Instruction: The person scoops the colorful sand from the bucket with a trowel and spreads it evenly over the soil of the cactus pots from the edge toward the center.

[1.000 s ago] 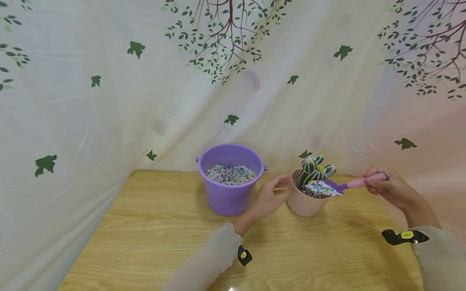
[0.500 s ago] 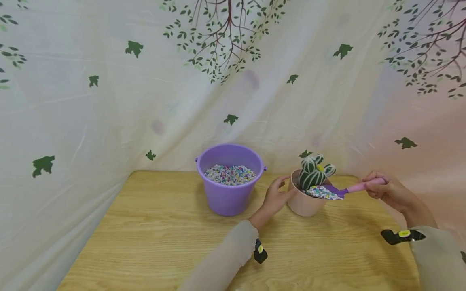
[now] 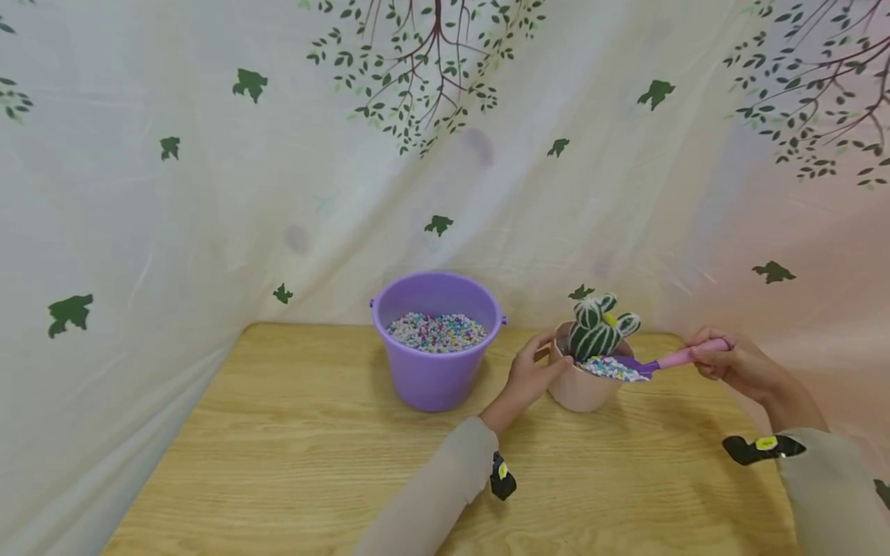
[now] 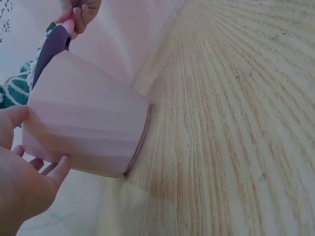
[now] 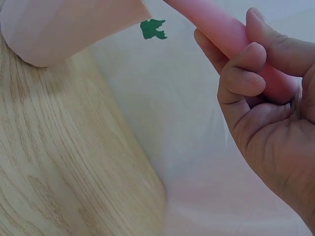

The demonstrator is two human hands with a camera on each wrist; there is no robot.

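Observation:
A pale pink flowerpot (image 3: 584, 392) stands on the table with a knitted green-and-white cactus (image 3: 595, 333) in it. My left hand (image 3: 531, 377) holds the pot's left side, thumb at the rim; in the left wrist view its fingertips (image 4: 63, 163) touch the wall. With my right hand (image 3: 740, 363) I grip the pink handle (image 5: 221, 24) of a small purple trowel (image 3: 650, 369). Its blade, heaped with colourful beads (image 3: 612, 369), is over the pot's front right rim, beside the cactus. The left wrist view shows the blade's underside (image 4: 51, 48) close to the rim.
Left of the pot is a purple bucket (image 3: 434, 382) part filled with beads (image 3: 438, 332). Both stand near the back edge of the wooden table (image 3: 313, 448). Behind hangs a pale curtain (image 3: 348, 193) printed with leaves and branches.
My left hand has moved right and now holds the pot. The trowel has dropped slightly toward the rim, its beads still on the blade.

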